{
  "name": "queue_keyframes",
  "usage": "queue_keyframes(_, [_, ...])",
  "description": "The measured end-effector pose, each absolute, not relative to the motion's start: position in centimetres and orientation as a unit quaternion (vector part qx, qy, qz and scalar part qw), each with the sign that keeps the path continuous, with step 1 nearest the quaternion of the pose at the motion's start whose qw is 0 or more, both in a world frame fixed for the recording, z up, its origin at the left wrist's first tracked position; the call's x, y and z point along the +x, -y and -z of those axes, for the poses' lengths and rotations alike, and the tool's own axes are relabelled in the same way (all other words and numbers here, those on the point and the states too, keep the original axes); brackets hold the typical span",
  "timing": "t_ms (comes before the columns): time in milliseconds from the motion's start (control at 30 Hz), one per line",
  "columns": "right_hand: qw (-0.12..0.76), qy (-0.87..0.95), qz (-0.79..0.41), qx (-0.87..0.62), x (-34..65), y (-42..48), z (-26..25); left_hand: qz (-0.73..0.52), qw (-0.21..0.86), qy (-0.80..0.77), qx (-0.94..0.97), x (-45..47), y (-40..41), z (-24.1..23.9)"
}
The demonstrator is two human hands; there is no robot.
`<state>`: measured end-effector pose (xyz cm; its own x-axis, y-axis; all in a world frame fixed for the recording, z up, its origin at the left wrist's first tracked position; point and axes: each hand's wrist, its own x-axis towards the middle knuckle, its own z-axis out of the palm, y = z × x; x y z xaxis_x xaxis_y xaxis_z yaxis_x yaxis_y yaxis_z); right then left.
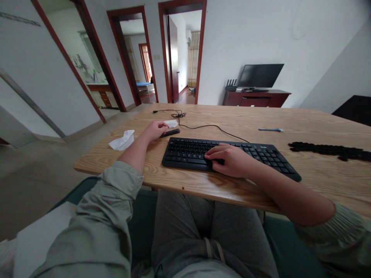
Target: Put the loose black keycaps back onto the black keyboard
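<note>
A black keyboard (261,152) lies on the wooden table (319,170) in front of me, its cable (208,126) running back to a coil. My right hand (232,160) rests on the keys at the keyboard's middle, fingers curled over them, pinching nothing that I can see. My left hand (155,129) reaches to the left of the keyboard, fingers closed on a small white wipe (171,123). Right beside that hand lies a slim black bar-shaped object (170,133).
A crumpled white tissue (122,141) lies near the table's left edge. A blue pen (271,129) and a row of black keycaps (330,150) lie to the right. Beyond the table stand a TV on a red cabinet (256,98) and open doorways.
</note>
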<state>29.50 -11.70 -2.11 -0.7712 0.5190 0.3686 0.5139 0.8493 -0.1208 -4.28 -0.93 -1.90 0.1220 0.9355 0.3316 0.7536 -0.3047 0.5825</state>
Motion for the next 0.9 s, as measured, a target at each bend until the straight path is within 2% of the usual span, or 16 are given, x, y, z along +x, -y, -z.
queue_keyframes(300, [0.155, 0.93, 0.089, -0.321, 28.7, 13.0, 2.6, -0.321, 0.149, -0.598, 0.719, -4.6, 0.7, 2.4])
queue_keyframes(400, [0.169, 0.926, 0.078, -0.328, 28.0, 13.5, 2.6, -0.366, 0.132, -0.604, 0.696, -4.8, 0.8, 2.2])
queue_keyframes(500, [0.22, 0.92, 0.055, -0.321, 29.4, 13.2, 1.6, -0.395, 0.124, -0.604, 0.682, -5.0, 1.0, 1.7])
queue_keyframes(600, [0.303, 0.872, 0.064, -0.379, 35.7, 11.9, 0.4, -0.398, 0.121, -0.598, 0.685, -5.0, 1.2, 1.5])
queue_keyframes(733, [0.352, 0.775, 0.152, -0.503, 51.0, 9.7, 1.0, -0.379, 0.129, -0.607, 0.687, -4.6, 1.3, 1.5])
queue_keyframes(900, [0.387, 0.761, 0.172, -0.492, 65.0, 10.1, 4.5, -0.381, 0.139, -0.607, 0.683, -4.2, 1.3, 1.4])
